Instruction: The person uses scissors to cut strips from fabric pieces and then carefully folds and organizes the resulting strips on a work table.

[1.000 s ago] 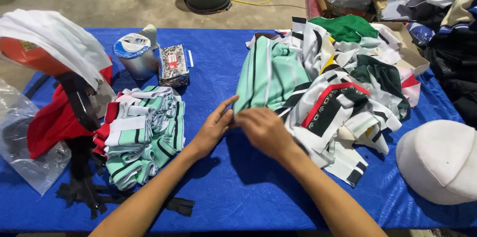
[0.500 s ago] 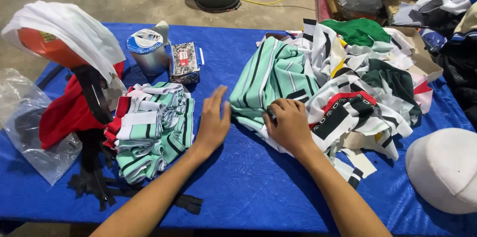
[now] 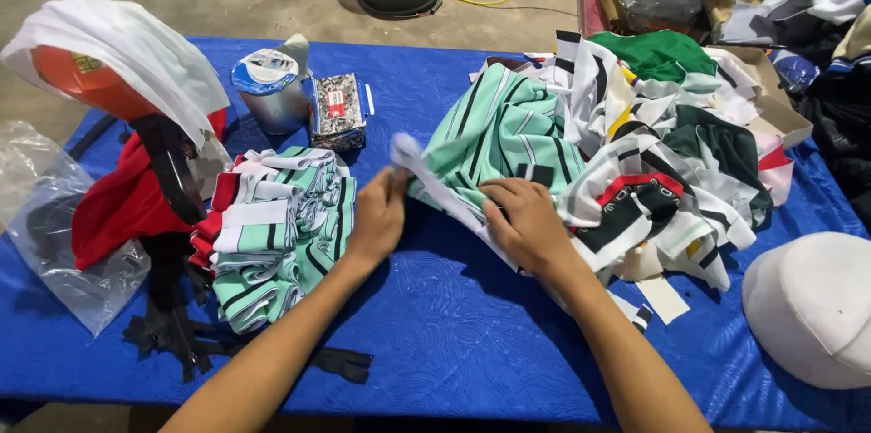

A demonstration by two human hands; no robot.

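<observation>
My left hand [image 3: 379, 213] pinches the end of a white fabric strip [image 3: 435, 186], blurred with motion, that runs from the mint green striped cloth piece [image 3: 494, 138]. My right hand [image 3: 526, 224] lies on the lower edge of that cloth and grips the same strip further along. Left of my left hand sits a stack of folded mint, white and red striped pieces [image 3: 272, 229]. A loose heap of striped cut pieces in white, black, green and red [image 3: 662, 152] spreads out to the right of my right hand.
All rests on a blue cloth-covered table [image 3: 435, 324]. A metal tin [image 3: 268, 88] and a small patterned box [image 3: 337, 111] stand at the back left. Red and white fabric [image 3: 118, 61], a clear plastic bag [image 3: 54, 242] and black straps [image 3: 181, 333] lie left. A white cap [image 3: 812, 306] lies right.
My left hand has closed from an open palm onto the white strip and pulled it up and left. My right hand has slid down along the cloth edge.
</observation>
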